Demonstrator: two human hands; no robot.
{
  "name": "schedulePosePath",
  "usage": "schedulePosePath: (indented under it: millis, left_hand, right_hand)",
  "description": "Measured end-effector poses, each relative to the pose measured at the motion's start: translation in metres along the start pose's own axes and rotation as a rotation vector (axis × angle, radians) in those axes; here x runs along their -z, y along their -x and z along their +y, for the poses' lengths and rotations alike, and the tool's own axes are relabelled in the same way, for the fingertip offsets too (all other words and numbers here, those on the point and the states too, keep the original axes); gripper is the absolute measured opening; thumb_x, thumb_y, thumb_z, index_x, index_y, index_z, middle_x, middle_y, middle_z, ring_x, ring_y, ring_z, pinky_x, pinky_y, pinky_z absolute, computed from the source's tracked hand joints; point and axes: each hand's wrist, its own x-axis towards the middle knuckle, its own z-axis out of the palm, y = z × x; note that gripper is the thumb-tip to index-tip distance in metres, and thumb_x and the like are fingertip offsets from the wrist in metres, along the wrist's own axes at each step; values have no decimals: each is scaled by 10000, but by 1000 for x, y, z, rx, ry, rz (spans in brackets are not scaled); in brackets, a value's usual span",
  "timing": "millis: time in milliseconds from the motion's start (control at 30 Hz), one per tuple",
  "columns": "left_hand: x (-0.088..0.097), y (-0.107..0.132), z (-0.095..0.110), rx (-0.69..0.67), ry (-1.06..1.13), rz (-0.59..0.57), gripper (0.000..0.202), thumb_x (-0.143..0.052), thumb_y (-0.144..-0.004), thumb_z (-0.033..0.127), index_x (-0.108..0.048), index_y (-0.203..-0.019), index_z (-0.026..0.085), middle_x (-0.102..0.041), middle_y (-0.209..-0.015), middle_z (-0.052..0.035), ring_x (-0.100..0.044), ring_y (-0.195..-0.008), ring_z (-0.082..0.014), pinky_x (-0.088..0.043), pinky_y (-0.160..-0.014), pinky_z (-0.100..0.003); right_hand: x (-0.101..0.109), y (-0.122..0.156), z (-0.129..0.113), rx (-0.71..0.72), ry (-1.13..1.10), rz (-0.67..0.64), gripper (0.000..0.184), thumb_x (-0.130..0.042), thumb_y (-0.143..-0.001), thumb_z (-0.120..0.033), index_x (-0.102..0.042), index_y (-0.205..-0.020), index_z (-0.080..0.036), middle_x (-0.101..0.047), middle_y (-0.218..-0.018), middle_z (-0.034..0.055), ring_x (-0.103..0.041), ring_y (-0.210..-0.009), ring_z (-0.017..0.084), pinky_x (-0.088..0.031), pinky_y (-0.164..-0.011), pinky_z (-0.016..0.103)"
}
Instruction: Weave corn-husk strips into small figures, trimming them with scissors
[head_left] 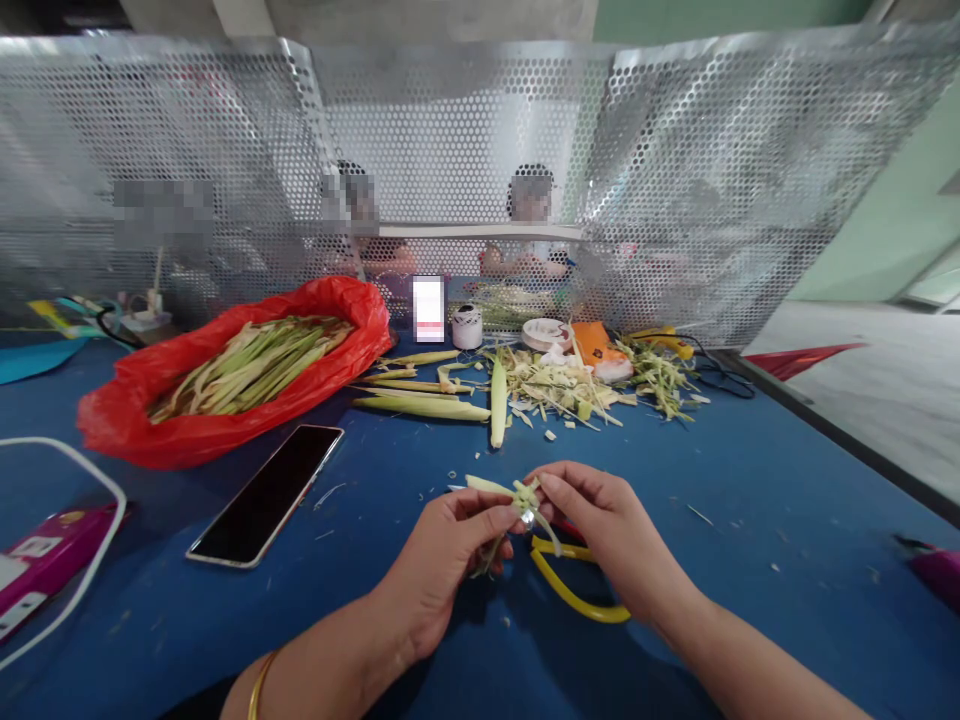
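Note:
Pale green leaf strips, plaited into a small woven piece, sit between my two hands just above the table. My left hand pinches the piece from the left, with darker strip ends hanging below its fingers. Thumb and fingers of my right hand are closed on its right edge. One wider strip sticks out to the upper left. Scissors with yellow-edged handles lie beneath the hands; their blades are mostly hidden. A whole green leaf rests on the table just beyond.
A red plastic bag full of long leaves stands back left, with a dark phone before it. Leaf scraps, a tape roll and an orange packet lie behind. A perforated screen closes the back. A purple power strip lies left.

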Motion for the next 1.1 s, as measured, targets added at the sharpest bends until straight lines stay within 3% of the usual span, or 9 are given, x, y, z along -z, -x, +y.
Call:
schedulePosePath:
  millis: [133, 333, 533, 700, 867, 1100]
  left_hand:
    - [0, 0, 0, -9, 34, 27, 258, -813, -609, 279, -729, -804, 132, -683, -751, -45, -551, -572, -92, -411, -546, -207]
    - [2, -1, -2, -8, -40, -30, 241, -799, -623, 276, -735, -811, 139, -652, -673, -16, -500, -516, -69, -339, -484, -186]
    - [3, -3, -1, -27, 44, 31, 261, -796, -637, 281, -744, -845, 133, -677, -758, -44, -543, -576, -88, -406, -538, -198]
    - [3, -5, -2, -49, 99, 56, 262, -819, -618, 268, -752, -833, 134, -696, -779, -57, -584, -647, -106, -455, -652, -217]
    - [1, -4, -2, -96, 85, -9, 314, -830, -617, 284, -753, -892, 151, -714, -852, -53, -590, -713, -110, -455, -716, -216]
    - [0, 0, 1, -179, -4, 2, 324, -814, -614, 244, -731, -917, 164, -723, -880, -51, -617, -847, -160, -446, -797, -245]
  right_hand:
    - [1, 1, -2, -13, 83, -21, 295, -680, -723, -455, -667, -698, -162, -584, -592, -8, -456, -534, 105, -351, -494, 216]
    - [2, 2, -1, -26, 129, -25, 260, -649, -738, -418, -635, -643, -176, -525, -525, -34, -395, -468, 88, -293, -442, 210]
    - [1, 3, 0, -2, 93, -132, 287, -667, -731, -456, -633, -781, -175, -630, -682, 6, -550, -635, 140, -418, -587, 241]
    - [1, 5, 1, 116, 296, -31, 262, -593, -800, -436, -662, -747, -188, -622, -651, 5, -555, -627, 151, -426, -572, 246]
    - [0, 6, -3, 186, 203, -65, 246, -609, -796, -409, -673, -873, -185, -705, -809, 42, -632, -778, 194, -491, -701, 277]
    - [1, 7, 2, 220, 282, 70, 203, -602, -824, -349, -668, -743, -176, -639, -645, 4, -563, -602, 145, -437, -555, 237]
